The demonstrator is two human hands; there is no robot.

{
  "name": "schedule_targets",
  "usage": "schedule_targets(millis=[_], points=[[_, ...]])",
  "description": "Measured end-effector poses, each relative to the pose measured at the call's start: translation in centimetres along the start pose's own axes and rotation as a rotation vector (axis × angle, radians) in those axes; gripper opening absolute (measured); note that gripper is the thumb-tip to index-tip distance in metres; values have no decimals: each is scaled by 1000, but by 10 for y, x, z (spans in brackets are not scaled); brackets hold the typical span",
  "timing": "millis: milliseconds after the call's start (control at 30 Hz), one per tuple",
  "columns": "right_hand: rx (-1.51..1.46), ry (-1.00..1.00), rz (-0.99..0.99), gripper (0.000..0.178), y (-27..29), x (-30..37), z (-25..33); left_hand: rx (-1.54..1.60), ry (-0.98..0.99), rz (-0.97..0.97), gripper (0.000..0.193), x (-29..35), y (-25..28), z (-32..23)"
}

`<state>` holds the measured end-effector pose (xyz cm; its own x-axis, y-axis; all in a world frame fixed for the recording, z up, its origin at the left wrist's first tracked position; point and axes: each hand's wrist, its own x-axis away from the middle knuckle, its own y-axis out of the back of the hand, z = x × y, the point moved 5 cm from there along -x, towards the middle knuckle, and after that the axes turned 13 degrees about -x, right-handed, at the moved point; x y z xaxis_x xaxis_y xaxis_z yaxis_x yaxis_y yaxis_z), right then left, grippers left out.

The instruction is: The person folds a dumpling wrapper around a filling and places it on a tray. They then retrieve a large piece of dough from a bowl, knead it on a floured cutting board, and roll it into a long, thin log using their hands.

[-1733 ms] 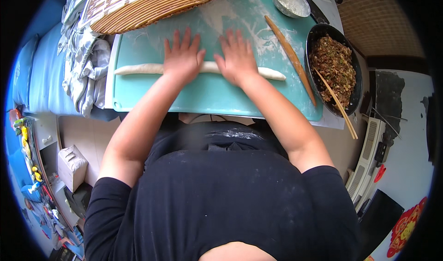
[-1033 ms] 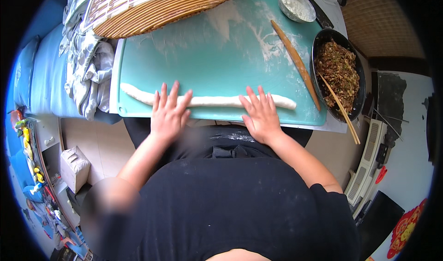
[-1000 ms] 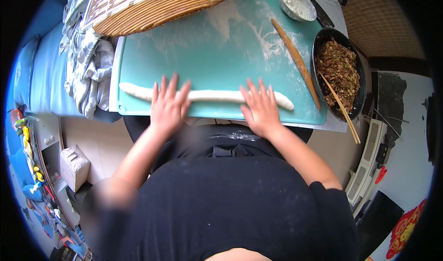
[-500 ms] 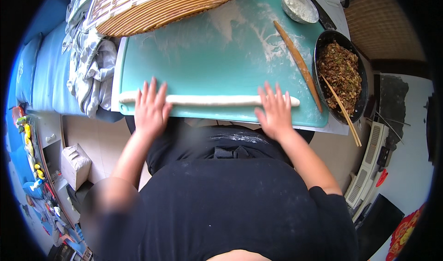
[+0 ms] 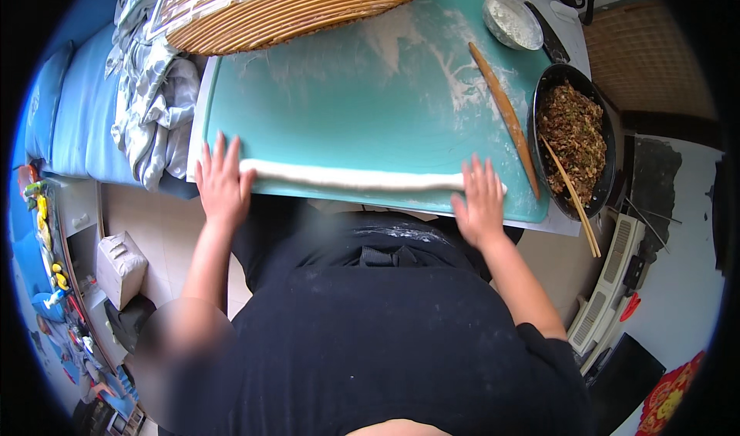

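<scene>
A long white dough rope (image 5: 354, 178) lies across the near edge of a green board (image 5: 324, 112) dusted with flour. Flat on the rope's left end rests my left hand (image 5: 222, 181), its fingers stretched away from me. My right hand (image 5: 482, 201) lies flat over the right end, fingers extended, with only the rope's tip showing past it. Under both palms the dough is hidden. Nearest to my right hand is a wooden rolling pin (image 5: 505, 120), lying slanted on the board.
Right of the board stands a black pan (image 5: 543, 89) of minced filling (image 5: 574, 139) with wooden chopsticks (image 5: 570, 193) across it. A bowl of flour (image 5: 512, 21) sits at the far right. A round slatted tray (image 5: 308, 20) overlaps the far left, beside crumpled grey cloth (image 5: 158, 104).
My left hand has slid left to the rope's end, and my right hand has shifted slightly right and nearer. The view has tilted a little.
</scene>
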<state>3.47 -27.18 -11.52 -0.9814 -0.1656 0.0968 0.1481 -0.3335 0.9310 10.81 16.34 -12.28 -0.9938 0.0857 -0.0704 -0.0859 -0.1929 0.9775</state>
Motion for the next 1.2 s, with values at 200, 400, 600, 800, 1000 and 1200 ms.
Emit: schedule_targets(millis=[200, 400, 600, 800, 1000, 1200], points=[[113, 45, -175, 52, 17, -74, -30, -61, 200, 3, 53, -104, -23, 24], [0, 76, -8, 62, 3, 27, -4, -39, -49, -42, 55, 18, -7, 22], [0, -49, -90, 53, 14, -56, -30, -109, 132, 26, 56, -78, -29, 45], [26, 60, -74, 51, 14, -55, -25, -62, 100, -63, 53, -82, -43, 58], [-28, 42, -53, 57, 7, 11, -14, -69, 66, 0, 55, 3, -23, 46], [195, -129, -157, 55, 19, -78, -22, -210, 331, 194, 58, -96, -29, 68]])
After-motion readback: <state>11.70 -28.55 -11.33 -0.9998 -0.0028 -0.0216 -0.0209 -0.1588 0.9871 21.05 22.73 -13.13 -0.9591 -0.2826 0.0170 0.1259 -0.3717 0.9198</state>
